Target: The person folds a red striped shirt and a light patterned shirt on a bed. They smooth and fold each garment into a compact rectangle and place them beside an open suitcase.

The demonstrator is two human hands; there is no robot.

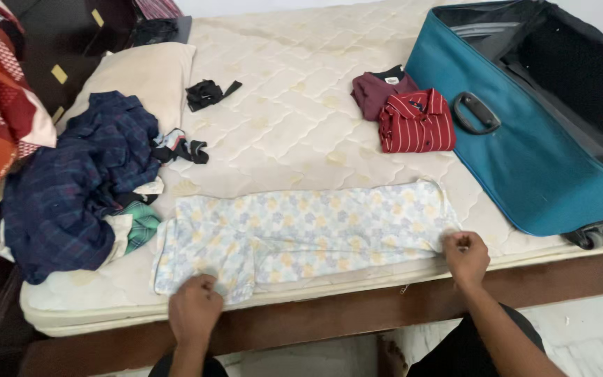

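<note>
A pale floral-print garment (301, 234) lies spread flat across the near edge of a cream quilted mattress (287, 119). My left hand (195, 311) rests on its lower left corner, fingers curled and pinching the fabric. At the garment's right end, my right hand (465, 255) pinches the cloth. Both hands sit at the mattress's front edge.
A heap of dark blue plaid clothes (71, 188) lies at the left beside a pillow (144, 73). Folded maroon (378, 91) and red striped shirts (417, 122) sit by an open teal suitcase (525, 139). Small black items (207, 92) lie mid-mattress. A wooden bed frame (329, 318) runs below.
</note>
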